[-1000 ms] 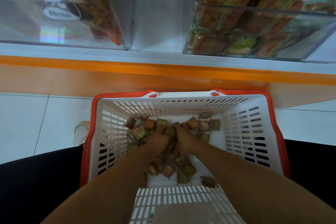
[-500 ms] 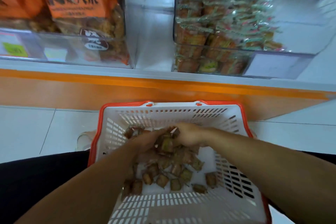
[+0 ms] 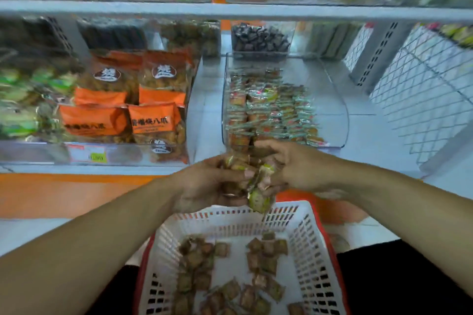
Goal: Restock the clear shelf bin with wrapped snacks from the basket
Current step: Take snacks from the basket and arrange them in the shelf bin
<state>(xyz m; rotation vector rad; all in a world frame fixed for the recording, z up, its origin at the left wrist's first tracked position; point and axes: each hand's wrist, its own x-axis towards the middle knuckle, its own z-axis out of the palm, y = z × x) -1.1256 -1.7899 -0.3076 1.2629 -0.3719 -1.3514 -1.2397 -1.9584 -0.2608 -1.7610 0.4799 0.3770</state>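
My left hand [image 3: 204,184] and my right hand [image 3: 297,166] are cupped together around a handful of small wrapped snacks [image 3: 252,179], held above the far rim of the basket and just in front of the shelf. One snack hangs loose at the bottom of the bunch. The white basket [image 3: 307,245] with a red rim sits low between my arms, and several brown wrapped snacks [image 3: 266,250] lie on its floor. Right behind my hands stands the clear shelf bin [image 3: 335,115], partly filled with rows of wrapped snacks [image 3: 271,112].
Orange snack bags [image 3: 151,120] fill the clear bin on the left. A small bin of dark pieces [image 3: 259,37] stands behind the target bin. A white wire grid [image 3: 422,89] closes the shelf's right end. An upper shelf board [image 3: 230,9] runs overhead. The shelf base is orange [image 3: 64,194].
Both hands have lifted out of the basket with a handful of snacks, up toward the front of the clear bin. The view has tilted up to the shelf.
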